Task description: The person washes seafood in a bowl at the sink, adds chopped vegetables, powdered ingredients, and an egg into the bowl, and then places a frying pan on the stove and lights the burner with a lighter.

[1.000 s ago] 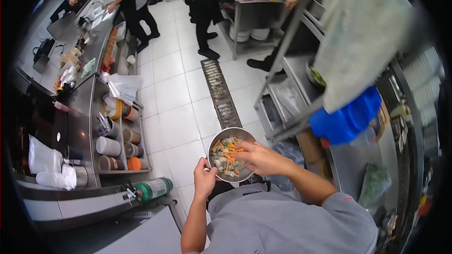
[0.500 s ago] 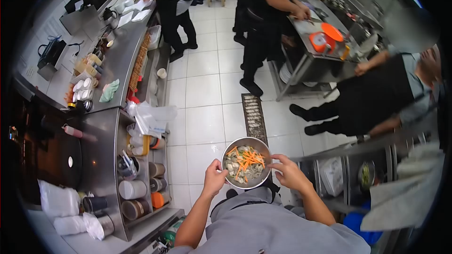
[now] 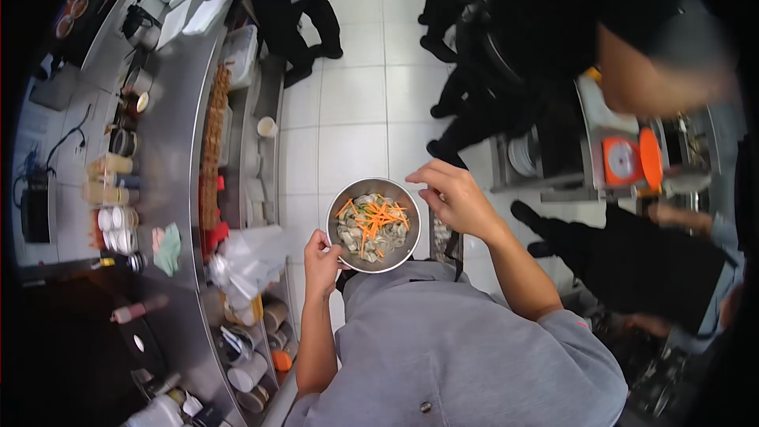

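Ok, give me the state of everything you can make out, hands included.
Metal bowl: uncovered, partly filled.
Orange strips: loose, atop greyish pieces.
Left hand: gripping bowl's rim.
Right hand: beside the rim, fingers partly bent, nothing visibly held.
Green cloth: crumpled on counter.
Plastic bags: crumpled.
Orange dial scale: reading too small to tell.

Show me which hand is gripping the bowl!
The left hand: its thumb hooks over the rim of the bowl. The right hand is beside the rim, not gripping it.
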`<state>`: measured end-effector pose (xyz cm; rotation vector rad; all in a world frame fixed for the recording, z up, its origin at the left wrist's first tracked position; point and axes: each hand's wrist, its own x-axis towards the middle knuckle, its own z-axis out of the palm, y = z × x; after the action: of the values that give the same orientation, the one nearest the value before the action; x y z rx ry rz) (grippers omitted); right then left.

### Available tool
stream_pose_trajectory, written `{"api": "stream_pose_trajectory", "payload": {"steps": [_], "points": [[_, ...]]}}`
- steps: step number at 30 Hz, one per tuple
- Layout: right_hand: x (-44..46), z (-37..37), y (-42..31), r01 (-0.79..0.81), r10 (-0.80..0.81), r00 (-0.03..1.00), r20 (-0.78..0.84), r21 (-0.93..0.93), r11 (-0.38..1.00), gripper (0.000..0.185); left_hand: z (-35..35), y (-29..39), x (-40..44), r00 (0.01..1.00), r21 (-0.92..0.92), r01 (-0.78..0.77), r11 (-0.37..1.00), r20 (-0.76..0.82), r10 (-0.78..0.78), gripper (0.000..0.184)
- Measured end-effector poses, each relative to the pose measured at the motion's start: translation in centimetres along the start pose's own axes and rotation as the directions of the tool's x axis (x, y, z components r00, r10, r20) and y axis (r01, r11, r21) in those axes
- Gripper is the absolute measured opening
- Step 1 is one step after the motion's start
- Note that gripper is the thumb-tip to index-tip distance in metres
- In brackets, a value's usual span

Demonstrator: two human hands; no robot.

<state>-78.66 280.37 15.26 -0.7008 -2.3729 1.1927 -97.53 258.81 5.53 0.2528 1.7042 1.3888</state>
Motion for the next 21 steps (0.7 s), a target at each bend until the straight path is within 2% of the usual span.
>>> {"api": "stream_pose_trajectory", "payload": {"steps": [2,4,5,6,7,8,10,11,13,14,16,18,20,21], "points": [[8.7,-0.8,2.9,0.147,-0.147,0.989,0.003,-0.003,0.989,0.027,1.1,3.2,6.8,1.0,-0.004,0.01,1.0,-0.011,-0.01,0.018],[16.6,-2.0,5.4,0.178,-0.177,0.983,-0.056,0.002,0.984,0.025,2.9,6.4,14.4,1.0,0.078,-0.001,0.997,-0.019,0.002,0.018],[20.0,-2.7,6.8,0.091,-0.091,0.996,-0.011,0.005,0.996,0.024,3.5,7.9,18.5,0.998,0.088,-0.066,0.994,-0.001,0.066,0.018],[23.6,-3.9,8.0,0.022,-0.022,0.999,0.028,-0.003,1.0,0.024,4.9,9.7,22.5,0.998,0.112,-0.064,0.992,-0.002,0.065,0.02],[27.3,-5.7,8.8,-0.048,0.059,0.992,0.113,-0.101,0.994,0.022,6.4,12.0,26.2,0.998,0.115,-0.066,0.991,0.012,0.065,0.02],[30.5,-7.0,10.4,0.014,-0.001,0.997,0.078,-0.17,0.985,0.023,8.0,14.4,30.2,0.997,0.11,-0.078,0.991,0.032,0.075,0.021],[36.8,-11.0,12.8,-0.017,0.034,0.996,0.077,-0.221,0.975,0.025,10.8,18.0,38.5,0.992,0.191,-0.1,0.977,0.089,0.084,0.022],[39.7,-12.7,13.5,-0.069,0.083,0.995,0.055,-0.218,0.974,0.025,12.2,21.1,41.3,0.988,0.264,-0.122,0.957,0.129,0.09,0.02],[45.9,-16.6,17.5,-0.158,0.161,0.987,0.009,-0.139,0.977,0.025,17.2,26.2,47.7,0.979,0.269,-0.156,0.95,0.169,0.113,0.017],[49.2,-18.8,19.4,-0.151,0.149,0.988,-0.031,-0.125,0.981,0.028,19.1,27.9,50.7,0.974,0.257,-0.164,0.952,0.193,0.116,0.014],[55.8,-22.9,23.0,-0.161,0.142,0.985,-0.099,-0.221,0.962,0.029,22.7,30.2,57.8,0.969,0.248,-0.183,0.951,0.207,0.132,0.012],[61.9,-26.0,26.4,-0.17,0.151,0.982,-0.111,-0.183,0.968,0.03,25.1,30.2,64.6,0.969,0.23,-0.18,0.956,0.21,0.132,0.01],[69.1,-29.0,29.9,-0.16,0.144,0.984,-0.106,-0.162,0.974,0.03,27.5,30.7,71.0,0.93,0.264,-0.349,0.899,0.216,0.298,0.01],[73.0,-30.4,31.8,-0.099,0.088,0.994,-0.062,-0.203,0.974,0.031,29.1,32.4,73.0,0.931,0.246,-0.347,0.905,0.209,0.3,0.013]]}}
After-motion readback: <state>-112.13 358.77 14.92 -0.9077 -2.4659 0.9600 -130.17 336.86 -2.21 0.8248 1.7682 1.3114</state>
